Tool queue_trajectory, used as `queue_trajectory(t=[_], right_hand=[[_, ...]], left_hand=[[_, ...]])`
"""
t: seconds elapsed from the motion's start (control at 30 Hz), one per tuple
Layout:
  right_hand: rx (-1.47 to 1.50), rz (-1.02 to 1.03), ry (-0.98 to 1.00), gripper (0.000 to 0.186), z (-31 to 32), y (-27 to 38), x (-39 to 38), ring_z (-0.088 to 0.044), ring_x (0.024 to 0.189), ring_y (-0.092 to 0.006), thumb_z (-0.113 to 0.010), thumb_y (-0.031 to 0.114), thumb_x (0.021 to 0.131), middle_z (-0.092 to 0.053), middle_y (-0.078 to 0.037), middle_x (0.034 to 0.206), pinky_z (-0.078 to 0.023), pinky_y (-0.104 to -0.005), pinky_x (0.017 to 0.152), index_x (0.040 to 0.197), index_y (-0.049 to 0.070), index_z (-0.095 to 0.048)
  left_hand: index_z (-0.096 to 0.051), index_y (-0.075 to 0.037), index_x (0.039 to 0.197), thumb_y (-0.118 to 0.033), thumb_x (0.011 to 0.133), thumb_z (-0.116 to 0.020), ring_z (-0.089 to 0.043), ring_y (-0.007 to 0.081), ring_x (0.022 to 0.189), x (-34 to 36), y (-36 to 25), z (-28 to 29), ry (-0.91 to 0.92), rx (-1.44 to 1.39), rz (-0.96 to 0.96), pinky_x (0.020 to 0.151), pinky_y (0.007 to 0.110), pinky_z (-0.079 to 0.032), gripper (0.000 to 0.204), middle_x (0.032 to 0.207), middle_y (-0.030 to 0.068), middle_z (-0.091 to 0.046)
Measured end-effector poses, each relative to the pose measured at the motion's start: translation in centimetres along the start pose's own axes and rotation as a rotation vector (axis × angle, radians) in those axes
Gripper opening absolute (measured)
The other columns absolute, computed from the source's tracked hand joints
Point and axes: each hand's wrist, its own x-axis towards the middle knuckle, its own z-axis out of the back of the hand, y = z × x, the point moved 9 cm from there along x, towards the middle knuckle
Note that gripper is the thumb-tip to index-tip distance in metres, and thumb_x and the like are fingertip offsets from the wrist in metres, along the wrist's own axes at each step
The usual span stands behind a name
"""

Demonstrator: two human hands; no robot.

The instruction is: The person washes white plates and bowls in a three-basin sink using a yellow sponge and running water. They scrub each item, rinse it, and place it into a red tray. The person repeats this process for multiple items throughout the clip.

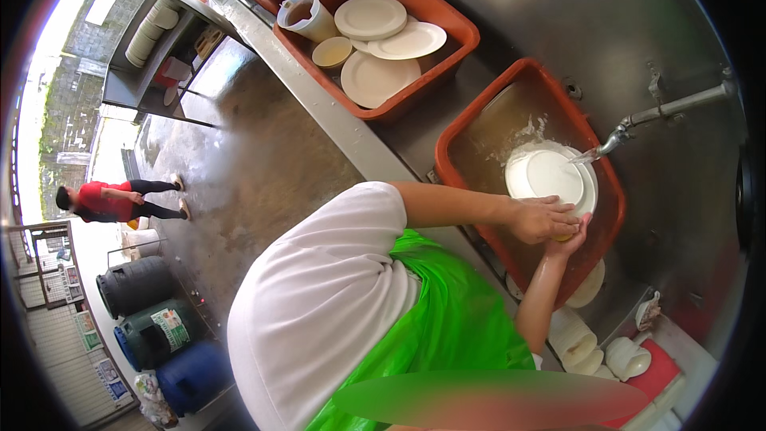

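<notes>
A white plate (545, 175) is in the orange-red tub (523, 278) on the right, with a second white rim showing beneath it. Water from the tap (608, 146) runs onto its right side. At the plate's near edge my right hand (569, 243) grips the rim, thumb up over it. My left hand (544, 220) reaches across from the left, its fingers pressed together over the same edge. A small yellow thing (563, 237), mostly covered, shows under those fingers; its kind cannot be made out. Cloudy water surrounds the plate.
Another orange-red tub (452, 61) holds white plates (380, 80), a yellowish bowl (332, 53) and a white pitcher (309, 18). White cups (627, 357) stand at the lower right. Across the floor, a person in red (108, 201) is near dark barrels (137, 285).
</notes>
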Motion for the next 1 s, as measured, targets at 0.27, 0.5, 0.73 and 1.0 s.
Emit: queue_trajectory(t=[0.27,0.5,0.73,1.0], right_hand=[[-0.004,0.247,-0.433,0.069,-5.0,1.0,-3.8,-0.026,0.148,-0.0375,-0.026,0.051,0.106,-0.027,-0.015,0.162,-0.017,-0.0564,0.123,0.156,0.005,-0.026],[0.205,0.154,0.229,0.067,-3.0,-0.8,0.9,-0.036,0.143,-0.0295,-0.042,0.057,0.101,-0.038,-0.006,0.157,-0.027,-0.0512,0.119,0.154,0.016,-0.035],[0.009,-0.015,-0.417,0.069,-2.0,-3.0,-0.5,-0.033,0.146,-0.034,-0.033,0.053,0.105,-0.034,-0.013,0.16,-0.024,-0.0515,0.121,0.155,0.006,-0.031],[-0.084,0.068,-0.435,0.07,3.0,3.8,0.6,-0.039,0.142,-0.0344,-0.027,0.061,0.104,-0.042,-0.012,0.154,-0.032,-0.0543,0.117,0.152,0.012,-0.037]], left_hand=[[-0.036,-0.01,0.152,-0.058,0.098,-0.043,-0.021,0.0436,0.149,1.8,16.6,-0.1,0.039,0.077,0.579,0.116,0.065,-0.022,0.073,0.16,0.0127,-0.032],[-0.054,-0.012,0.139,-0.057,0.098,-0.045,-0.029,0.0347,0.148,6.3,8.5,-7.7,0.021,-0.055,0.23,0.114,0.066,-0.024,0.063,0.151,0.0139,-0.046],[-0.048,-0.008,0.144,-0.06,0.097,-0.046,-0.03,0.0382,0.147,-1.1,21.7,-4.4,-0.291,-0.005,0.56,0.117,0.058,-0.026,0.071,0.157,0.0136,-0.038],[-0.047,-0.011,0.145,-0.036,0.092,-0.058,-0.04,0.0326,0.142,1.4,8.1,-2.5,0.093,0.144,0.273,0.113,0.053,-0.036,0.06,0.152,0.0102,-0.045]])
